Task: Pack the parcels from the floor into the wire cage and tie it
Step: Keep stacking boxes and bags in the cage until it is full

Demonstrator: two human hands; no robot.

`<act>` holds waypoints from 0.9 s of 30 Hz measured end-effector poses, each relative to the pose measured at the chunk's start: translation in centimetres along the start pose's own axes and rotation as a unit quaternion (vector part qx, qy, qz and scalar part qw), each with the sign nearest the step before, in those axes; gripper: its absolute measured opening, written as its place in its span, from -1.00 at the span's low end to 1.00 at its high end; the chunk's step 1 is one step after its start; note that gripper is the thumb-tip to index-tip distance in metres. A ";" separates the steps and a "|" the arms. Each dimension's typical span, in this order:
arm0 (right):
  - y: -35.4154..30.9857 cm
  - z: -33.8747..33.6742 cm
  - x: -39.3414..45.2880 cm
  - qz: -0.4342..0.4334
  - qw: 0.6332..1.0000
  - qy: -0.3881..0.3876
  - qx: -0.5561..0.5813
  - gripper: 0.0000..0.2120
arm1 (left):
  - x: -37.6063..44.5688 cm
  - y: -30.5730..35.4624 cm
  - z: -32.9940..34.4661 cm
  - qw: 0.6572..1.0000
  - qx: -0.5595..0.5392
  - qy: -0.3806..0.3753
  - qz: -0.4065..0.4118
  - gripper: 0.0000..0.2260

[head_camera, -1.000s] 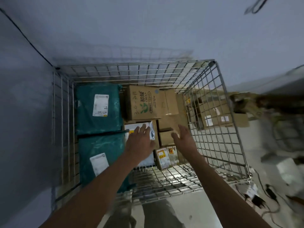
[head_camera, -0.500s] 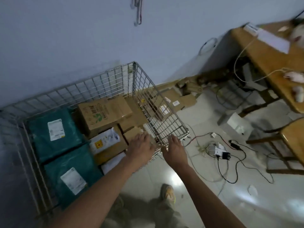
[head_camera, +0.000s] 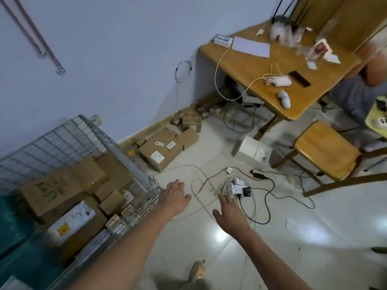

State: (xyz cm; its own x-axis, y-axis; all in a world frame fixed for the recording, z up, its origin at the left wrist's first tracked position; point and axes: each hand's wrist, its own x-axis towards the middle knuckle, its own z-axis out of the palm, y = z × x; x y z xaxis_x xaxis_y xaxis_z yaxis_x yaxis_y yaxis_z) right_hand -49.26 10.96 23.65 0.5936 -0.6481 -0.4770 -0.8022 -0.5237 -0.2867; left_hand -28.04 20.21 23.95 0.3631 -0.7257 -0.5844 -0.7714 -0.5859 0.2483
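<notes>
The wire cage (head_camera: 62, 135) stands at the left against the wall, holding several cardboard boxes, a white bag (head_camera: 72, 218) and teal bags (head_camera: 12, 218). More cardboard parcels lie on the floor along the wall, the largest a flat box (head_camera: 162, 150) with white labels, with smaller boxes (head_camera: 189, 121) behind it. My left hand (head_camera: 174, 195) hovers empty just right of the cage's corner, fingers relaxed. Over the floor cables my right hand (head_camera: 228, 213) is stretched out, fingers straight, holding nothing.
A tangle of cables and a white power strip (head_camera: 236, 188) lies on the tiled floor ahead of my hands. A white open box (head_camera: 252, 152), a wooden stool (head_camera: 325, 151) and a wooden table (head_camera: 272, 65) stand to the right. A person sits at the far right.
My view has swung right from the cage to the floor. Both hands left the parcels inside the cage and now hover outside it over the floor.
</notes>
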 end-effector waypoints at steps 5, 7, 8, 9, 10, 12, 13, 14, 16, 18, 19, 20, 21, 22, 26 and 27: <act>3.0 -2.7 6.0 0.008 0.998 -0.061 0.012 -0.40 | 5.2 2.6 -1.8 1.000 -0.003 -0.007 -0.014 -0.42; 3.1 -3.3 9.6 0.006 0.996 -0.086 0.027 -0.42 | 8.0 2.4 -2.5 0.999 -0.009 -0.020 -0.035 -0.43; 3.0 -3.6 11.5 0.003 0.995 -0.095 0.036 -0.42 | 9.6 2.1 -2.7 0.998 -0.015 -0.027 -0.046 -0.44; 2.8 -4.0 13.5 0.004 0.994 -0.102 0.040 -0.43 | 11.3 1.6 -2.9 0.998 -0.019 -0.034 -0.057 -0.44; 2.8 -4.4 16.1 0.004 0.994 -0.105 0.039 -0.44 | 13.6 1.0 -2.9 0.997 -0.023 -0.042 -0.066 -0.44; 2.7 -5.7 19.0 0.011 0.994 -0.105 0.039 -0.45 | 16.3 -0.1 -3.3 0.995 -0.030 -0.056 -0.075 -0.45; 3.0 -6.4 20.9 0.026 0.992 -0.114 0.039 -0.46 | 18.2 -0.4 -3.7 0.993 -0.044 -0.069 -0.084 -0.45; 3.2 -7.1 22.8 0.036 0.991 -0.124 0.034 -0.47 | 19.8 -0.6 -4.2 0.991 -0.054 -0.077 -0.094 -0.45; 3.6 -8.8 26.1 0.039 0.989 -0.144 0.017 -0.47 | 22.4 -0.8 -5.9 0.987 -0.078 -0.082 -0.113 -0.46; 3.3 -10.8 29.9 0.014 0.987 -0.159 -0.001 -0.46 | 25.1 -0.9 -7.9 0.985 -0.096 -0.076 -0.120 -0.48; 2.7 -11.6 31.9 0.005 0.987 -0.162 -0.010 -0.46 | 26.4 -1.1 -8.9 0.985 -0.100 -0.074 -0.123 -0.50; 2.0 -12.7 33.7 0.007 0.986 -0.165 -0.020 -0.46 | 27.7 -1.3 -9.7 0.981 -0.115 -0.072 -0.136 -0.51; 1.6 -13.4 35.4 0.009 0.986 -0.167 -0.019 -0.47 | 28.7 -1.5 -10.4 0.977 -0.134 -0.069 -0.152 -0.51; 1.0 -14.2 37.1 0.012 0.985 -0.169 -0.016 -0.48 | 29.6 -1.6 -11.2 0.973 -0.144 -0.061 -0.167 -0.51; -1.1 -16.1 45.6 -0.041 0.977 -0.203 -0.057 -0.48 | 34.3 -3.4 -14.2 0.955 -0.190 -0.055 -0.223 -0.52; -1.4 -15.9 47.9 -0.049 0.972 -0.221 -0.068 -0.49 | 35.4 -3.9 -14.5 0.947 -0.207 -0.062 -0.239 -0.51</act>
State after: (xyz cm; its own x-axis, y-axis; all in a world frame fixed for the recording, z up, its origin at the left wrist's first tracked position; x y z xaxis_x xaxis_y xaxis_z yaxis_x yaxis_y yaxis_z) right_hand -18.70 -28.15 14.42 0.5574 -0.3061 -0.7718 -0.7092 -0.6588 -0.2509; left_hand -4.56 -8.45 13.48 0.5357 -0.3094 -0.7857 -0.2547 -0.9463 0.1990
